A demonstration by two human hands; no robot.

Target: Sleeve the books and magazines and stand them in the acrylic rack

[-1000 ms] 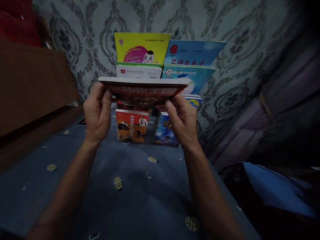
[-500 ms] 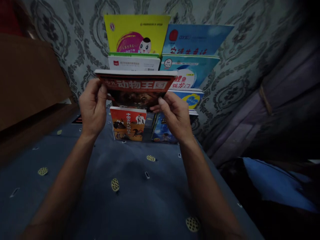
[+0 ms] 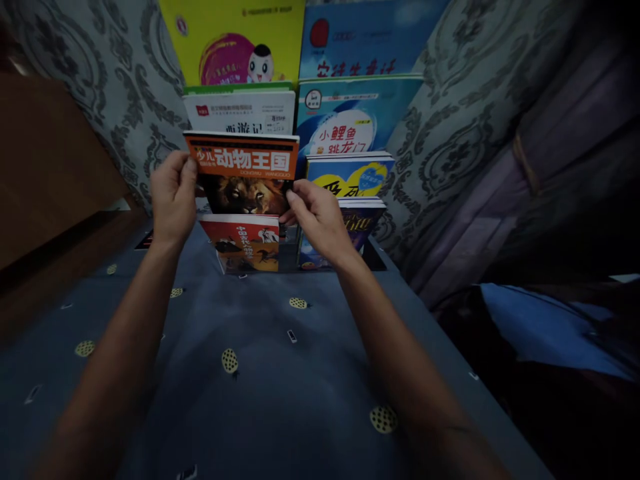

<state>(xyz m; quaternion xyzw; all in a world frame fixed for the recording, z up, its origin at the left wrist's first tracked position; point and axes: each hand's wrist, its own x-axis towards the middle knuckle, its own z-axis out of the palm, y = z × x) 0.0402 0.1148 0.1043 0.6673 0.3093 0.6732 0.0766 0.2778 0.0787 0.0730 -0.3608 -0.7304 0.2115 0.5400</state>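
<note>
Both my hands hold an orange book with a lion on its cover (image 3: 243, 175), upright in the left column of a tiered book rack (image 3: 374, 257). My left hand (image 3: 173, 195) grips its left edge, my right hand (image 3: 316, 217) its lower right corner. Behind it stand a white book (image 3: 240, 112) and a yellow book (image 3: 235, 41). In front of it sits a red book (image 3: 245, 241). The right column shows several blue books, the tallest (image 3: 367, 37) at the back, a yellow-heart one (image 3: 350, 177) lower down.
The rack stands on a blue patterned cloth (image 3: 260, 373) against a grey damask wall (image 3: 120, 87). A brown wooden board (image 3: 55, 167) rises at the left. Purple curtain (image 3: 550, 173) and a blue item (image 3: 545, 330) lie in the dark at the right.
The lion book went from lying nearly flat in my hands to standing upright, and moved forward and down into the rack's left column. My view moved closer to the rack.
</note>
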